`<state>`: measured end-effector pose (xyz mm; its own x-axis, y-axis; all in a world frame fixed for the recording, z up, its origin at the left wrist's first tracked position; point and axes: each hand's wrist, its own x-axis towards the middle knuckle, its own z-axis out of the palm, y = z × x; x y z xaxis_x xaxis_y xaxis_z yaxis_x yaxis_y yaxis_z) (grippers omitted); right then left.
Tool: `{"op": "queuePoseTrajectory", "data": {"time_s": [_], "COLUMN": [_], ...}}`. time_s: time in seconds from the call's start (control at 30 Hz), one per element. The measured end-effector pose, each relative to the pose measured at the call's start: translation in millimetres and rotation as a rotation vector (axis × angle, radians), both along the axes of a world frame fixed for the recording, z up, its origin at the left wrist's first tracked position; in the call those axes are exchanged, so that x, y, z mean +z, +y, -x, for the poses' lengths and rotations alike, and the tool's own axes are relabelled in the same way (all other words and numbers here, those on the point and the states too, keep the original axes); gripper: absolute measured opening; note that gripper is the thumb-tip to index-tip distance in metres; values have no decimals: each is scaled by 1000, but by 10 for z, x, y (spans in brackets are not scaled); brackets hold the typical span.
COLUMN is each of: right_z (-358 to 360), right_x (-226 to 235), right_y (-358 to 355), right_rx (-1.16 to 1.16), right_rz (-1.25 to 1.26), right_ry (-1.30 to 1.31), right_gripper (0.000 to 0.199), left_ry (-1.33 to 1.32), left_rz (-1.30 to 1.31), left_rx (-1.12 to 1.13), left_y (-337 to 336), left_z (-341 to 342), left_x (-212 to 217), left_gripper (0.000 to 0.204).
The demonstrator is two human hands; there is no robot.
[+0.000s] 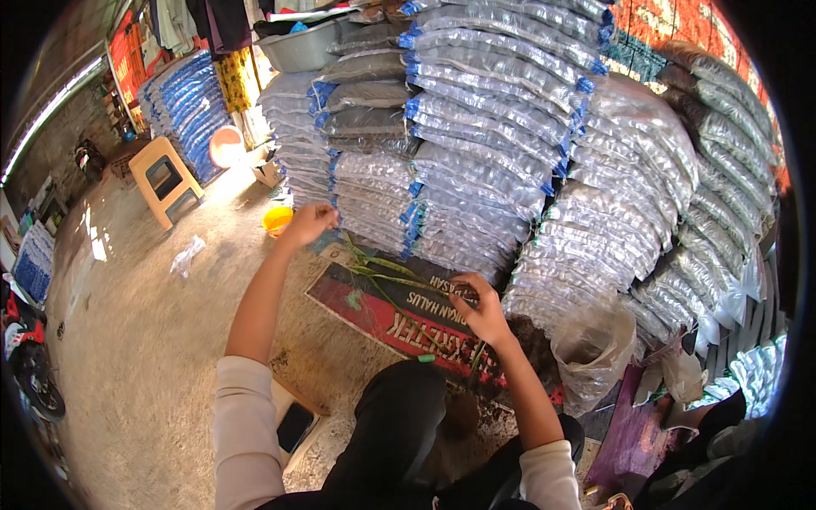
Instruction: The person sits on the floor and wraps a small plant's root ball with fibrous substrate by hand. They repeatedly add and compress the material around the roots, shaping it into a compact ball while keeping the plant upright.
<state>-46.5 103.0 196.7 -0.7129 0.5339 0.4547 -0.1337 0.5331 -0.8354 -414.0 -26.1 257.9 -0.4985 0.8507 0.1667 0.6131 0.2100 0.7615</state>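
Observation:
My left hand is raised at the near side of the stacked bags, its fingers pinched together; whatever they hold is too small to make out. Long green plant stems stretch between my hands above a red and black printed sheet. Their right end runs to the curled fingers of my right hand, which appear closed on it. A tangle of pale green string lies on the sheet. Beside my knee is a small green piece.
Tall stacks of filled clear bags rise in front. An open plastic bag of dark material stands right of the sheet. A phone rests by my left knee. Farther left are a yellow bowl and a tan stool.

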Motion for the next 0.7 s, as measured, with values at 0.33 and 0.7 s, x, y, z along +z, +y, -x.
{"op": "queuePoseTrajectory", "data": {"time_s": [0.33, 0.7], "right_z": [-200, 672], "right_x": [465, 394], "right_y": [-356, -557], "right_rx": [63, 169], "right_rz": [-249, 22], "right_ry": [-108, -281], "right_gripper": [28, 44], "left_ry": [16, -31], "left_rz": [-654, -559], "left_rx": [136, 43], "left_y": [-300, -684], "left_z": [-283, -755], "left_x": [1262, 1829], "left_gripper": [22, 26]}}
